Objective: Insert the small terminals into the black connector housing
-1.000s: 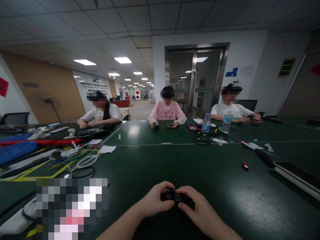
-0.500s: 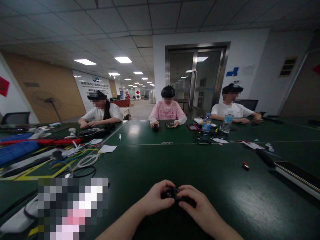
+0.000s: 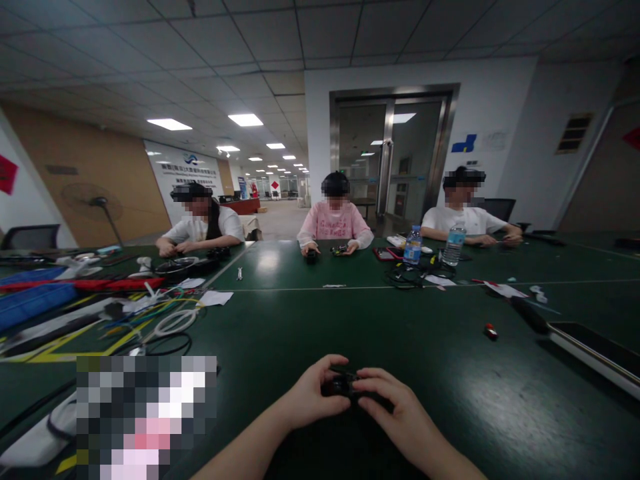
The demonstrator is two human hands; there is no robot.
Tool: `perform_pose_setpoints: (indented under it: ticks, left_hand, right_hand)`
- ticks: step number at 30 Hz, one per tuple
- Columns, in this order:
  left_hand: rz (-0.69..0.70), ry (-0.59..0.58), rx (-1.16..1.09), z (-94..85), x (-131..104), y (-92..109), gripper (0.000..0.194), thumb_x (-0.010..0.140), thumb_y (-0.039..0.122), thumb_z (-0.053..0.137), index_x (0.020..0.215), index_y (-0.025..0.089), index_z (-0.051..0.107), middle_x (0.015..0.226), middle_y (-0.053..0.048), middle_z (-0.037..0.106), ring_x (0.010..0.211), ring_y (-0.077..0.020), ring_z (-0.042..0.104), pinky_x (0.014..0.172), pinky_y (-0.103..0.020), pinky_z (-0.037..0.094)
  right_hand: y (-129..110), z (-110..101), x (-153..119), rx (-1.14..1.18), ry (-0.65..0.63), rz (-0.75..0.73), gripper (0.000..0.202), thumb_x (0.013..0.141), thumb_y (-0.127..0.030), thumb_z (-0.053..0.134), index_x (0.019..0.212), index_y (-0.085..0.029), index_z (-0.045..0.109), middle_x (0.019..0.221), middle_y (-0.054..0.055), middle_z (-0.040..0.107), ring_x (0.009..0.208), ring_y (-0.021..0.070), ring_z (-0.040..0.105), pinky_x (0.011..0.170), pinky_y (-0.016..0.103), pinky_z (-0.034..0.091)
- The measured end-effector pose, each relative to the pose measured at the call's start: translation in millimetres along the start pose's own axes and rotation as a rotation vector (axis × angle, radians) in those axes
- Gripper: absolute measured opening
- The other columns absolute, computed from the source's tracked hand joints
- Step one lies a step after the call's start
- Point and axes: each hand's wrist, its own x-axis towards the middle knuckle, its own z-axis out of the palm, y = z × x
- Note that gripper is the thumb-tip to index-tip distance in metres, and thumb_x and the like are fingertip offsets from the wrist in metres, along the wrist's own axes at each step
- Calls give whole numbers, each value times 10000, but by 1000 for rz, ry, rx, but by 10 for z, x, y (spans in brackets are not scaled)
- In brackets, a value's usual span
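Low in the view, my left hand [image 3: 315,393] curls round the left end of a small glossy black object [image 3: 341,385], thumb on the near side and fingers on the far side. From the right, my right hand [image 3: 395,403] grips the same object, its fingers bent over the right end and the thumb below. Both hands are close to the green tabletop [image 3: 280,327]. My fingers cover much of the object, and its kind is too dark to make out.
At left lie cables [image 3: 175,323], a blue tray [image 3: 35,303] and a white power strip [image 3: 30,433]. A red-and-silver piece [image 3: 491,331] and a phone-like slab [image 3: 597,350] are at right. Water bottles [image 3: 454,245] stand farther back. Three people [image 3: 335,217] sit opposite.
My left forefinger has lifted slightly off the black object, and the object has turned a little between my hands. Both hands stay in nearly the same place.
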Motion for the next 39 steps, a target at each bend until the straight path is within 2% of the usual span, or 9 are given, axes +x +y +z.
perform_pose_setpoints:
  ticks: [5, 9, 13, 18, 24, 28, 34, 39]
  left_hand:
    - [38, 33, 41, -17, 15, -7, 400, 717, 130, 664, 1082, 159, 501, 916, -29, 596, 841, -172, 580, 728, -298, 443]
    - [64, 40, 3, -26, 27, -22, 390, 710, 164, 692, 1053, 170, 506, 902, -21, 590, 817, -165, 574, 707, -283, 436]
    - [81, 40, 18, -48, 36, -74, 390, 713, 191, 702, 1054, 183, 513, 890, -10, 582, 791, -155, 563, 684, -268, 430]
    - [73, 63, 93, -65, 37, -97, 388, 710, 177, 700, 1060, 185, 532, 934, -27, 584, 838, -179, 564, 713, -292, 437]
    - [66, 29, 10, -31, 10, -4, 430, 708, 121, 676, 1095, 188, 502, 994, -39, 588, 919, -203, 568, 776, -333, 444]
    - [56, 23, -1, -24, 3, 22, 451, 710, 116, 672, 1112, 194, 484, 993, -43, 589, 912, -202, 573, 765, -333, 444]
    - [87, 29, 87, -59, 22, -51, 380, 719, 185, 695, 1059, 182, 526, 987, -45, 588, 897, -203, 567, 770, -339, 443]
    - [107, 42, 94, -78, 43, -130, 443, 717, 174, 689, 1126, 199, 521, 1022, -51, 590, 928, -213, 566, 799, -348, 435]
  right_hand:
    - [28, -15, 11, 45, 39, 57, 337, 779, -265, 603, 1115, -293, 608, 1140, 34, 632, 1043, 241, 579, 884, 392, 463]
    - [83, -22, 46, 191, -8, 145, 387, 796, -337, 582, 1168, -236, 564, 1126, 64, 644, 1017, 239, 597, 880, 380, 470]
    - [109, -15, 70, 300, -19, 175, 394, 779, -375, 603, 1138, -216, 571, 1123, 80, 647, 1063, 254, 579, 913, 385, 454]
    - [119, -8, 68, 316, -10, 177, 372, 787, -366, 602, 1130, -227, 562, 1110, 71, 645, 1059, 248, 580, 913, 385, 450]
    - [108, -10, 65, 290, -13, 177, 416, 744, -330, 640, 1135, -224, 547, 1040, 58, 653, 963, 240, 612, 841, 368, 477]
    - [52, -21, 56, 255, -5, 186, 365, 765, -307, 610, 1118, -226, 556, 1040, 54, 649, 966, 238, 606, 854, 377, 470]
    - [35, -28, 47, 230, 2, 178, 327, 792, -323, 589, 1104, -228, 563, 1047, 55, 647, 970, 235, 600, 871, 385, 462]
    - [55, -8, 45, 240, 19, 157, 306, 790, -336, 593, 1075, -228, 583, 1015, 49, 658, 934, 226, 614, 829, 356, 479]
